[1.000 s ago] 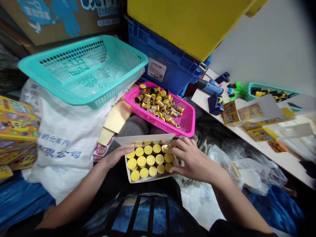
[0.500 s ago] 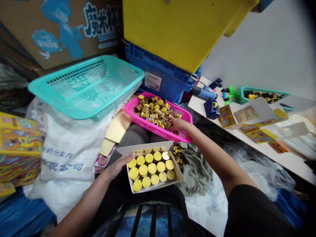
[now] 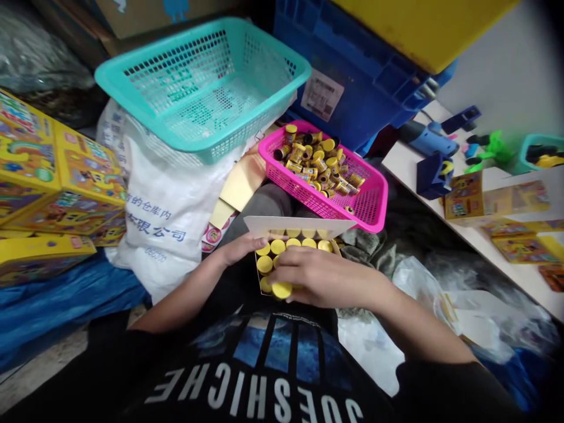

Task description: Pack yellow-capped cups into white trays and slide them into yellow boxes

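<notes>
Seeing more of the black shirt now than half a second ago, with big pale letters showing low down. Finding the big teal basket up at the back, well apart from both hands. Finding the pink basket next, just past the open box, with a heap of small tubs lying in it and no hand among them now. Reaching in there with the right hand half a second ago, but bending that hand over the box now. Working at the box now, by the look of it, and not at the pink basket.

Holding the box close to the body, with its white flap standing up on the far side and yellow caps sitting in rows inside. Gripping its far left corner with the left hand, laying the thumb over the top and hiding most of the other fingers. Covering many caps with the right hand, and so not being able to count them all.

Pinching one yellow-capped tub, seemingly, at the fingertips of the right hand. Showing its cap right by the near edge of the box. Not being able to tell touching from hanging just above.
</notes>
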Available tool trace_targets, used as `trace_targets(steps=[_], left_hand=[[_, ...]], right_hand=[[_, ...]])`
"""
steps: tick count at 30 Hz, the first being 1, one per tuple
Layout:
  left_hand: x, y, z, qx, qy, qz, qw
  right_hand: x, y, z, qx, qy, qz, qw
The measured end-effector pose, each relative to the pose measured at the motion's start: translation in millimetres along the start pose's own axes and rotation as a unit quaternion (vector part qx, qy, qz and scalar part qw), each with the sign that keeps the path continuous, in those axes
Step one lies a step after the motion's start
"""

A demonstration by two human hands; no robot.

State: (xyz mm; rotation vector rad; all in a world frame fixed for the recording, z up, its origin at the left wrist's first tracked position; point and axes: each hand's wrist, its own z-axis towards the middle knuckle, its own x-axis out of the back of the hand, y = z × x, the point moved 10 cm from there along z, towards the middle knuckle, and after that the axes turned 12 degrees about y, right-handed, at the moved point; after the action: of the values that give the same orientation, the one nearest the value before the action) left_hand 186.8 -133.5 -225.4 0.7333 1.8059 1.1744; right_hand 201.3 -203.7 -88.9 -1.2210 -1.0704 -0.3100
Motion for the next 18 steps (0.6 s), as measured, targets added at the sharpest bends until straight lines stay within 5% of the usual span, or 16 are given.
trace_targets(steps=[3, 9, 14, 18], left_hand=[[-0.4, 0.2, -0.6, -0.009, -0.003, 0.004, 1.0], [5.8, -6.5, 1.9, -0.005, 0.009, -0.002, 1.0], [4.9, -8.3, 1.8, 0.001, 0.002, -0.009, 1.0], [6.3, -8.5, 1.2, 0.006, 0.011, -0.021, 1.0]], right_hand=[[-20.9, 5.5, 14.9, 0.014, -0.022, -0.009, 1.0], [-8.2, 15.2, 2.5, -0.027, 0.009, 0.005, 1.0], [-26.8, 12.9, 6.7, -0.036, -0.039, -0.02, 0.998], [12.1, 0.1, -9.3, -0.037, 0.007, 0.015, 0.999]])
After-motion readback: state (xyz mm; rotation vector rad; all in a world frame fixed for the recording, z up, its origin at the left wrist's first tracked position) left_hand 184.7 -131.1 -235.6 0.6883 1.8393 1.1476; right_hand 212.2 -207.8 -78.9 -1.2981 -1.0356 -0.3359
